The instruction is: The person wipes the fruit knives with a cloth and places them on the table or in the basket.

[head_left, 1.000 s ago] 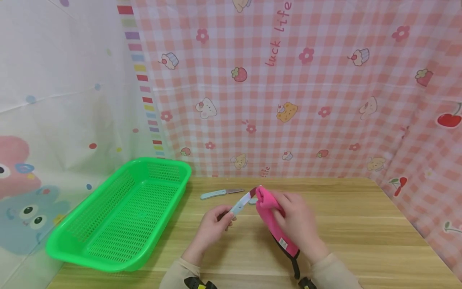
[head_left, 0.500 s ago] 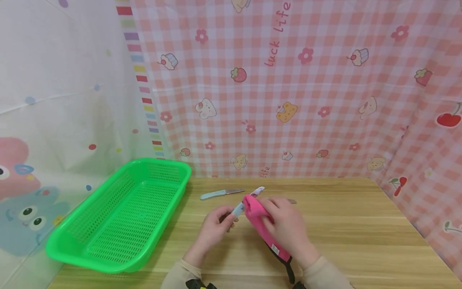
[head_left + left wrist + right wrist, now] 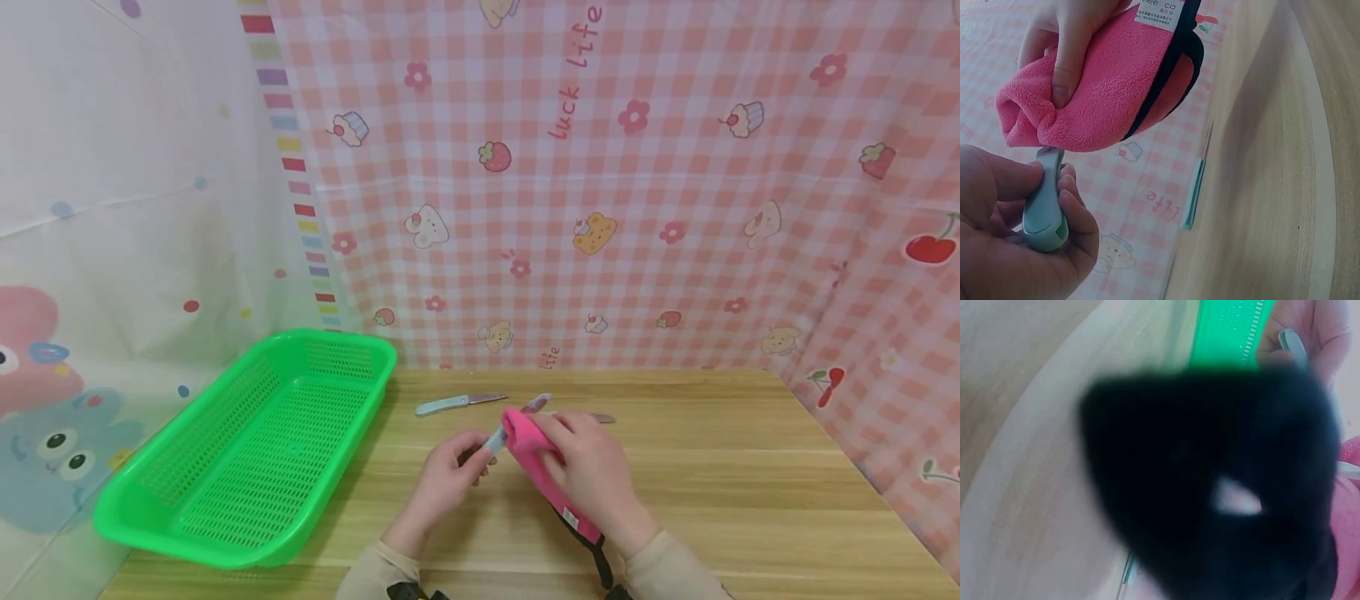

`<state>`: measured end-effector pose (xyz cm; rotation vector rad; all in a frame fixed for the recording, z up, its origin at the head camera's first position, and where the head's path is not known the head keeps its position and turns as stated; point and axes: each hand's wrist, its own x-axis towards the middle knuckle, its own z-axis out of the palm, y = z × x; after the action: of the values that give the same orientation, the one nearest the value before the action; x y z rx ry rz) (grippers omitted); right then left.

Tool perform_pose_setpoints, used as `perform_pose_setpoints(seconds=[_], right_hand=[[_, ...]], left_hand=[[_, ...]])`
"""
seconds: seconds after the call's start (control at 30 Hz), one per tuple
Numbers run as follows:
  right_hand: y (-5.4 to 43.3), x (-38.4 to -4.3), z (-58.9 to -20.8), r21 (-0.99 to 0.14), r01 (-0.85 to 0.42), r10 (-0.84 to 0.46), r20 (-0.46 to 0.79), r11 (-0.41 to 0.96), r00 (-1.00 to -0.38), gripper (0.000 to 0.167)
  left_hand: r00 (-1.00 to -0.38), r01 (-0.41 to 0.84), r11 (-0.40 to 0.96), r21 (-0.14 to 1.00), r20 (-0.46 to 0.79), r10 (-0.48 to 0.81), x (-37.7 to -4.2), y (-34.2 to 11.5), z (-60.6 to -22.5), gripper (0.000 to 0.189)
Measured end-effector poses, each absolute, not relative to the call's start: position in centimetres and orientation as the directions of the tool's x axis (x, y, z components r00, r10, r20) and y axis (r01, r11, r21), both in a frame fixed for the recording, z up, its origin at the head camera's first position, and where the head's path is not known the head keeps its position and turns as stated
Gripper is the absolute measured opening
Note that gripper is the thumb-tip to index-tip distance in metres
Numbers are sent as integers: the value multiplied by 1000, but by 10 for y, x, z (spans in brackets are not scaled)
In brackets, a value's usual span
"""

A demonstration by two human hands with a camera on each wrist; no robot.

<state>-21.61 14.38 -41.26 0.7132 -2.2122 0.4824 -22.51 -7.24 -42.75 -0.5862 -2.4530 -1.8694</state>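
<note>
My left hand (image 3: pixel 438 483) grips the pale blue handle of a paring knife (image 3: pixel 1046 209), its blade pointing up and to the right. In my right hand (image 3: pixel 600 475) is a bright pink cloth (image 3: pixel 536 458) with black trim and a hanging loop, its folded end pinched around the blade. Past the cloth the blade's tip shows in the head view. The left wrist view has the cloth (image 3: pixel 1113 81) hiding the blade, with my right thumb pressing on it. A blurred dark shape (image 3: pixel 1166 444) covers much of the right wrist view.
A similar knife (image 3: pixel 444 405) lies on the wooden table (image 3: pixel 750 483) behind my left hand. Another blade (image 3: pixel 605 417) pokes out behind my right hand, the rest mostly hidden. At left stands a green plastic basket (image 3: pixel 112 508). Patterned curtains (image 3: pixel 675 275) hang behind.
The cloth has moved left and down along the blade from its tip toward the handle, uncovering the tip. During the last half second it has shifted only slightly.
</note>
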Motion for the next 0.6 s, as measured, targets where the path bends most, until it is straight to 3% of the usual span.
perform_pose_setpoints(seconds=[0.6], right_hand=[[140,-219,-413,-123,-575,-319,730,809,-605,35]], left_hand=[[-933,299,251,921,226,281,-224,-70,-429,18]])
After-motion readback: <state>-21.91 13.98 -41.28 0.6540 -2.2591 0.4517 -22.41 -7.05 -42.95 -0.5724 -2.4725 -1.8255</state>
